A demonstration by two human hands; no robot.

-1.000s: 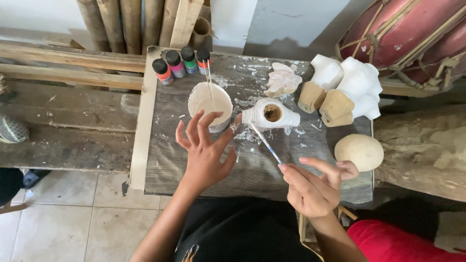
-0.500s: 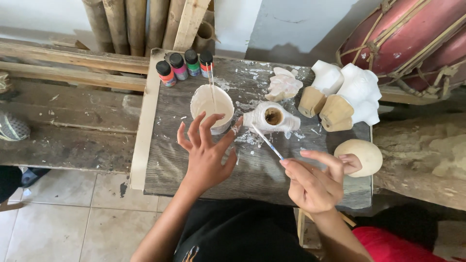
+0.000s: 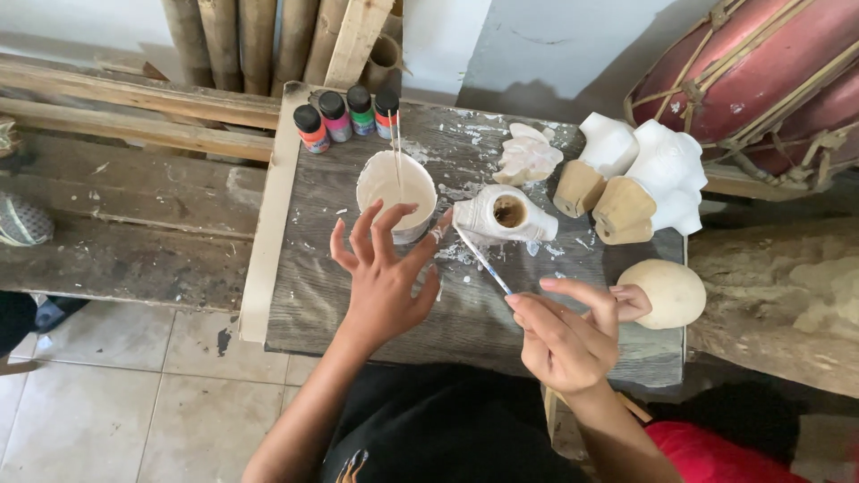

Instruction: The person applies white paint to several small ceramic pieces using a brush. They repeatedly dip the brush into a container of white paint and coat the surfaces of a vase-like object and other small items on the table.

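White paint sits in the cup [image 3: 396, 194] just above my left hand [image 3: 386, 273], near the middle of the frame, with a thin stick standing in it. My left grip is apart, fingers spread wide and holding nothing, hovering over the grey wooden table [image 3: 304, 295] with the fingertips almost at the cup's rim. My right hand [image 3: 565, 335], lower right of centre, is clamped on a thin paintbrush [image 3: 483, 261]; its tip points up-left toward the small white hollow figure [image 3: 501, 216] lying on its side beside the cup.

Risks as I judge them: my spread left fingers are so near the cup that a careless sweep could tip it and flood the table. The hollow figure lies loose with nothing bracing it, so a push from the brush could roll it into the cup. The four little paint bottles [image 3: 347, 116] stand at the table's upper left edge, and a knock could send them off. The round tan ball [image 3: 667, 293] rests close to my right knuckles near the table's right edge; an elbow swing may nudge it over.
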